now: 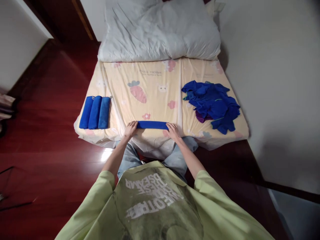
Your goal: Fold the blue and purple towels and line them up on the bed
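A blue towel [153,125], folded or rolled into a long narrow strip, lies crosswise near the front edge of the bed. Its left end is gripped by my left hand [131,128], fingers curled over it. My right hand [173,130] closes on the opposite end in the same way. Further left, three rolled blue towels [95,112] lie side by side. To the right is a loose heap of crumpled blue cloths [216,105], with a bit of purple cloth [202,116] showing beneath it.
The bed has a pale yellow sheet [150,90] printed with carrots and flowers. A bunched grey-white quilt [160,33] covers its far end. A wall [272,83] runs close along the right side. Dark red floor [50,133] lies to the left.
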`<action>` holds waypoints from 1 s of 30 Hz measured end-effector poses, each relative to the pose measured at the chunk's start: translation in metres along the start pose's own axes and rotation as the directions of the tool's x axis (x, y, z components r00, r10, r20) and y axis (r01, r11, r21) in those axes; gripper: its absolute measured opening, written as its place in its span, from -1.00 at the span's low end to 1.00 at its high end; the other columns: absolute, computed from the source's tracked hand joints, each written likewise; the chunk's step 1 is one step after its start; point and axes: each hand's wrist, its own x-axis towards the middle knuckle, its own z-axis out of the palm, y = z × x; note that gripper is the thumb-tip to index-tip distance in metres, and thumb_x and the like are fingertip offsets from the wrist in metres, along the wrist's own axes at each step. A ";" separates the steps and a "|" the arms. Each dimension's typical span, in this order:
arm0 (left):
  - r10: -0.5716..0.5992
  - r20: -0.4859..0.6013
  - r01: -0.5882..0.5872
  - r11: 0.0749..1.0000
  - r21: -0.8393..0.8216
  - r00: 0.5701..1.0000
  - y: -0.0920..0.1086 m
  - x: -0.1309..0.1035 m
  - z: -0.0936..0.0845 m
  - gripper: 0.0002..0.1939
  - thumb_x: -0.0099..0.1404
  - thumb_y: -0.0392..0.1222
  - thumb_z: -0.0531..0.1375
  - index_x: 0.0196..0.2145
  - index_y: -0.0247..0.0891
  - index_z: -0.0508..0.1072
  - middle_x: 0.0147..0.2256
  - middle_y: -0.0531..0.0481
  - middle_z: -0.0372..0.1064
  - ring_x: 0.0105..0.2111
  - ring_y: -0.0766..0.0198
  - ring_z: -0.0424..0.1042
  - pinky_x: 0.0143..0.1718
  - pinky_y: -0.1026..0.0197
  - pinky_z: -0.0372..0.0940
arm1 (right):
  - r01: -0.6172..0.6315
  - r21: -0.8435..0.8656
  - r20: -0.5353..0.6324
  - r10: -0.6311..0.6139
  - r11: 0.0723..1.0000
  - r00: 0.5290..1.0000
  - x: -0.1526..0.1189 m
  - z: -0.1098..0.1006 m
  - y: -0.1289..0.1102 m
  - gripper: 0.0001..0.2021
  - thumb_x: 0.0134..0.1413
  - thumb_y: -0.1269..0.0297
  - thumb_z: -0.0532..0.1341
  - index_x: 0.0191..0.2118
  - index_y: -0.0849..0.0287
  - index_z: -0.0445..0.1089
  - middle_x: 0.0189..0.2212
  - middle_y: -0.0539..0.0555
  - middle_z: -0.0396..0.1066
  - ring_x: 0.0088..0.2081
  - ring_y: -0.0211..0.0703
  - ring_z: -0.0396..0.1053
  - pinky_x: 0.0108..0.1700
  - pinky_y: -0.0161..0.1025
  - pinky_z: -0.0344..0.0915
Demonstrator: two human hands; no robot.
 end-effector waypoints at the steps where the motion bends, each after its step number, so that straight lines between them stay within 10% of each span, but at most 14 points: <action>1: 0.001 0.010 -0.001 1.000 0.013 1.000 0.001 0.002 -0.001 -0.37 0.28 -0.35 0.16 0.31 -0.33 0.35 0.23 -0.40 0.35 0.28 -0.17 0.30 0.27 -0.16 0.17 | -0.001 -0.009 -0.002 0.001 1.000 1.000 0.002 0.000 0.001 -0.49 0.18 0.46 0.16 0.25 0.26 0.42 0.22 0.30 0.42 0.24 0.19 0.34 0.32 0.17 0.24; 10: 0.063 0.051 -0.068 0.992 0.106 0.997 0.004 -0.002 -0.016 -0.59 0.39 -0.39 0.06 0.13 -0.32 0.46 0.02 -0.33 0.49 0.03 -0.08 0.45 0.10 -0.06 0.25 | 0.069 -0.127 0.069 -0.061 0.989 0.996 0.016 -0.018 0.001 -0.52 0.13 0.53 0.12 0.15 0.21 0.49 0.05 0.29 0.54 0.09 0.19 0.42 0.16 0.11 0.35; 18: 0.105 0.008 -0.106 0.992 0.076 0.994 -0.005 -0.084 -0.019 -0.59 0.40 -0.32 0.14 0.18 -0.24 0.44 0.01 -0.25 0.48 0.00 0.00 0.43 0.05 0.00 0.26 | 0.222 -0.247 0.097 -0.203 0.943 0.974 0.041 -0.031 -0.026 -0.52 0.10 0.53 0.16 0.13 0.10 0.46 0.07 0.29 0.48 0.10 0.22 0.39 0.14 0.10 0.32; 24: 0.016 -0.219 -0.011 1.000 0.025 0.976 -0.017 -0.161 -0.011 -0.63 0.37 -0.26 0.23 0.12 -0.25 0.49 -0.09 -0.20 0.50 -0.11 0.06 0.43 -0.08 0.05 0.28 | 0.350 -0.393 0.148 -0.317 0.851 0.937 0.088 -0.014 -0.085 -0.55 0.11 0.56 0.17 0.10 0.14 0.48 -0.03 0.28 0.48 0.02 0.14 0.37 0.06 0.00 0.27; 30: -0.176 -0.570 0.167 0.984 -0.068 0.803 -0.045 -0.207 -0.010 -0.70 0.41 -0.28 0.18 0.05 -0.22 0.55 -0.16 -0.18 0.50 -0.15 0.10 0.45 -0.14 0.08 0.35 | 0.413 -0.416 0.153 -0.385 0.810 0.910 0.172 0.027 -0.178 -0.51 0.19 0.61 0.11 0.15 0.12 0.49 -0.14 0.23 0.47 -0.09 0.04 0.35 -0.01 -0.08 0.20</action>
